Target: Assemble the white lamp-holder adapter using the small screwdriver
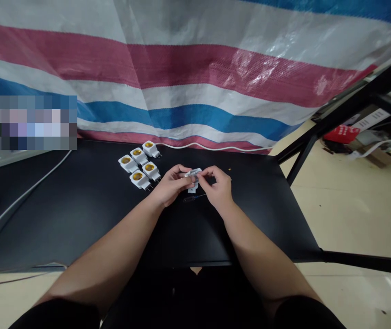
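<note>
My left hand (172,186) is closed around a small white plastic housing (193,172), raised a little above the black table. At its right edge, the thumb and forefinger of my right hand (217,185) are pinched together; anything small between them is hidden. Just below the housing shows another white plastic piece (192,188); whether the two are joined I cannot tell. A small screwdriver (190,198) with a dark, see-through handle lies on the table beneath my hands. Left of them stand several white plug-in units (140,179) with round amber lenses and metal prongs.
The black table (88,214) has a striped plastic sheet (188,68) hanging behind it. A white cable (24,196) crosses its left side. A tiny brass-coloured part (230,169) lies right of my hands. Black metal frame bars (298,164) stand at the right.
</note>
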